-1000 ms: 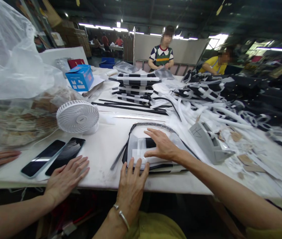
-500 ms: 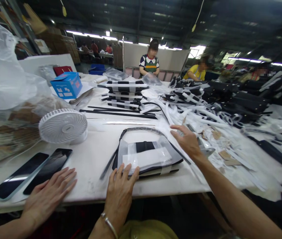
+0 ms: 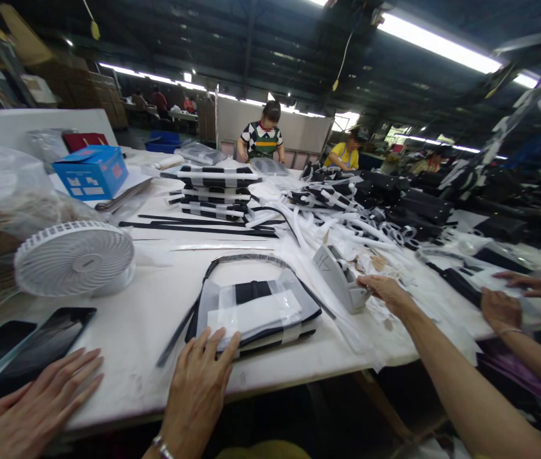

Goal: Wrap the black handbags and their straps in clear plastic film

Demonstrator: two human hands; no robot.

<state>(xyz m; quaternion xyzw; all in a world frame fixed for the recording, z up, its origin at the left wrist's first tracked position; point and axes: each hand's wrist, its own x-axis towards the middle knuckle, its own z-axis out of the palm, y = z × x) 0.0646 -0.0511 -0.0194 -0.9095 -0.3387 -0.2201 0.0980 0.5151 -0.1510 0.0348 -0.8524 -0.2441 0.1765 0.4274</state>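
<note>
A flat black bag [image 3: 306, 305] in clear plastic wrap lies on the white table, its strap looped toward the back. White paper [image 3: 255, 313] shows on top of it. My left hand [image 3: 198, 382] rests on the bag's near left edge, fingers spread, gripping nothing. To the right of the bag stands a grey tape dispenser [image 3: 334, 277]. My right hand [image 3: 385, 293] is at its near right end, thumb and fingers pinched together; what is between the fingertips is too small to tell.
Another person's hand [image 3: 50, 395] lies by two phones [image 3: 55, 338] at left, near a white fan [image 3: 79, 258]. Wrapped bags [image 3: 217, 191] are stacked behind black strips [image 3: 198, 227]. White tubes and scraps spread rightward; a co-worker's hands [image 3: 502, 309] are at far right.
The view has swung to the right. My right hand has gone from spread above the dispenser's left side to a pinch at its near right end. My left hand stays on the bag.
</note>
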